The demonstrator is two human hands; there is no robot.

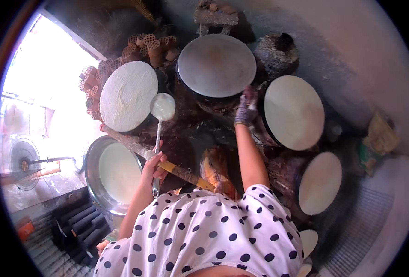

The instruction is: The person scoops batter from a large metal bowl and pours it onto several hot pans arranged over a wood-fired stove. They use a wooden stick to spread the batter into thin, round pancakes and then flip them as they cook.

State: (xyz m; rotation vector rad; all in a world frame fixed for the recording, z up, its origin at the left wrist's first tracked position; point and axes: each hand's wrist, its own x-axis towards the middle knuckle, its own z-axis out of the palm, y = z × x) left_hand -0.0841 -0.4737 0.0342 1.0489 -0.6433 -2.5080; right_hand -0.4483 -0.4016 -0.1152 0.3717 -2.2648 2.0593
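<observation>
My left hand [155,167] grips the handle of a metal ladle [158,138], whose bowl holds pale, wet batter. A long rod [187,175], wrapped in cloth and yellow tape, passes through the same hand. Below that hand, to the left, a wide metal basin [92,166] contains white liquid batter [119,173]. My right hand [246,108], in a stained knitted glove, is at the near right rim of a grey round griddle [216,65]; its fingers blur against the dark edge. A round griddle covered with a rough white layer [129,96] lies beyond the ladle, at left.
More round griddles with pale tops curve down the right side, including a large one [294,112] and a smaller one [320,183]. Perforated clay-coloured briquettes [154,48] are heaped at back left. Dark cylinders [87,221] and a fan [24,163] are at left. A patterned cloth [215,169] hangs before me.
</observation>
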